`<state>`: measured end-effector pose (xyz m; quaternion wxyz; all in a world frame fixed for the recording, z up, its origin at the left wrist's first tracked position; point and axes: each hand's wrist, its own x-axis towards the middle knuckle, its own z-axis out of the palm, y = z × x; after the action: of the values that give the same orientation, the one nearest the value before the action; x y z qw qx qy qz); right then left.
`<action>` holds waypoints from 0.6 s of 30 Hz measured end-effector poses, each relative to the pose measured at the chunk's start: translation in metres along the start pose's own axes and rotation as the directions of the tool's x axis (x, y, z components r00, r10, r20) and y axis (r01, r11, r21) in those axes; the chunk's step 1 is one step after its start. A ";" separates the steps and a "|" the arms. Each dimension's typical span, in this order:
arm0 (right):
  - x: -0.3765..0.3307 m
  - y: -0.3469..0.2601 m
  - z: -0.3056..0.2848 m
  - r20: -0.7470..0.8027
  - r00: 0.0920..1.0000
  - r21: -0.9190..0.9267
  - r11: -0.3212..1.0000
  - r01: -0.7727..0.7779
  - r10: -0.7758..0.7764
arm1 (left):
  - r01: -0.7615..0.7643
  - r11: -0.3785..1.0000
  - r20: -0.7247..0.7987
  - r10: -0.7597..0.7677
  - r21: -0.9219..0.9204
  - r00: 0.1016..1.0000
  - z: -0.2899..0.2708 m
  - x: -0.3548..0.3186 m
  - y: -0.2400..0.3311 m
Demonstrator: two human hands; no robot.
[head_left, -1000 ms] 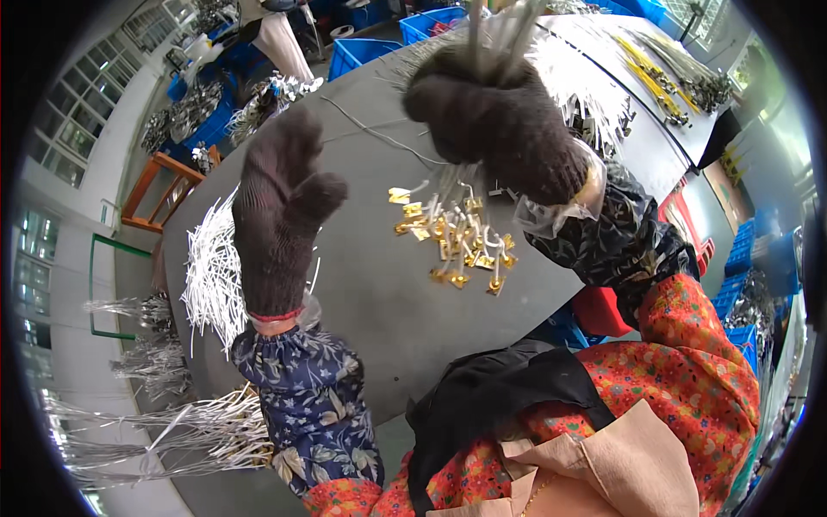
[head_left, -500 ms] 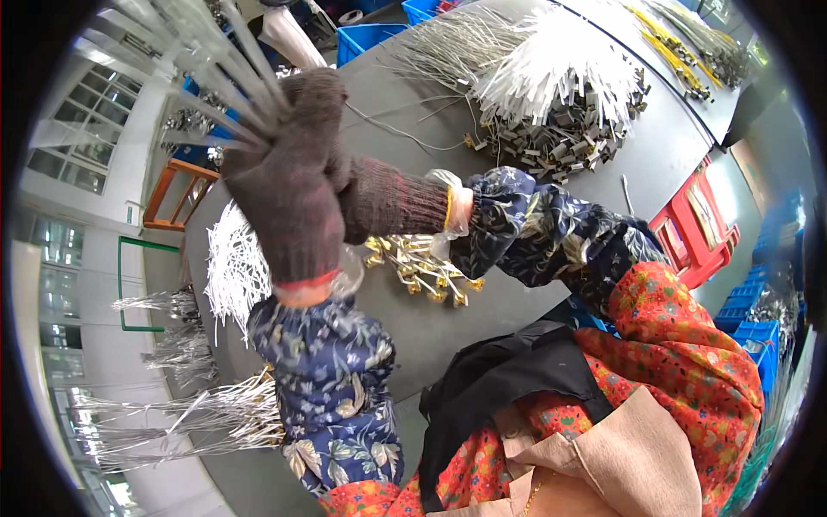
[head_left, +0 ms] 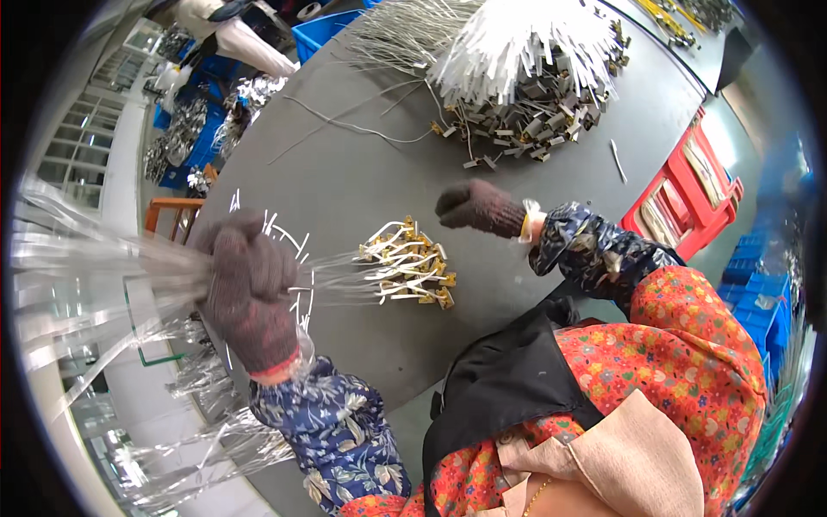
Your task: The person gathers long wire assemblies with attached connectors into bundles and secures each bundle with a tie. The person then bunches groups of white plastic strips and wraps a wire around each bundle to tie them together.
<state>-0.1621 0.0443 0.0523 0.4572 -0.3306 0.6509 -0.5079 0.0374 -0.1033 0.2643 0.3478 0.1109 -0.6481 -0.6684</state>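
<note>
**Wire bundle held at table's left edge**

Left hand (head_left: 250,293), gloved, fingers clamped around a bundle of white wires (head_left: 103,267), blurred, over the grey table (head_left: 345,172) edge. Right hand (head_left: 478,207) closed in a loose fist, empty, just beside the brass-tipped wire pile (head_left: 409,263).

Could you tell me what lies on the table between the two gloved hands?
In the head view, a small pile of brass-tipped white wires lies on the grey table between the left hand and right hand.
</note>
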 end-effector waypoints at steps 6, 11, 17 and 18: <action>0.016 0.023 0.039 -0.014 0.996 -0.091 0.992 -0.087 0.086 | -0.022 0.998 0.117 0.029 -0.063 0.993 0.004 0.005 0.001; 0.053 0.024 0.077 -0.072 0.997 -0.518 0.853 -0.059 0.025 | -0.072 0.988 0.179 0.095 -0.133 0.979 0.005 -0.002 0.003; 0.044 0.004 0.069 -0.087 0.996 -0.513 0.858 -0.019 -0.030 | -0.056 0.979 -0.148 0.027 -0.197 0.989 -0.077 -0.036 -0.004; 0.043 0.014 0.064 -0.088 0.996 -0.516 0.857 -0.021 -0.029 | -0.057 0.978 -0.148 0.027 -0.200 0.989 -0.065 -0.032 -0.002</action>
<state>-0.1178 -0.0128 0.0232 0.3203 -0.4186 0.7828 -0.3307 0.0997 -0.1354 0.2442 0.4174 0.1092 -0.5515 -0.7140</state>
